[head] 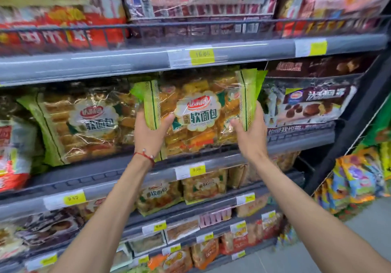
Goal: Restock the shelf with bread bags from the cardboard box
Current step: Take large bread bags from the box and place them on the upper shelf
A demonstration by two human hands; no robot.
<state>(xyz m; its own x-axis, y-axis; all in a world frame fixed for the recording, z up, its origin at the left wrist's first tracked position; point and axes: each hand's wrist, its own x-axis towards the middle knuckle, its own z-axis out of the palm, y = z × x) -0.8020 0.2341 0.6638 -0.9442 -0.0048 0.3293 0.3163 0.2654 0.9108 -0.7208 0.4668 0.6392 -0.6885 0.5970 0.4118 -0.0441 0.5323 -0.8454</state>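
Both hands hold one bread bag (196,112) up against the opening of the middle shelf (84,177), a little right of the shelf's centre and facing outward so that its round label with the red logo shows. The left hand (149,133) grips the bag's left green edge, thumb across the front and fingers wrapped behind; a red cord bracelet (146,156) circles that wrist. The right hand (249,133) clasps the right green edge the same way, thumb pressed on the clear film and fingers out of sight behind it. The bag stands nearly upright, tipped slightly so its right side is higher, and its top right corner comes just under the front lip of the upper shelf (105,63), near a yellow price tag (202,54). Its lower edge hangs about level with the shelf's front rim (whether it rests there I cannot tell, since the wrists and glare cover that line). Just to the left a matching bag (84,122) already stands on the same shelf, leaning back, and to the right lies a dark chocolate-cake bag (306,103), its edge just beside the right hand. On the shelf below sit smaller bags (203,188) of the same brand, and grey floor (364,230) shows at the far right.
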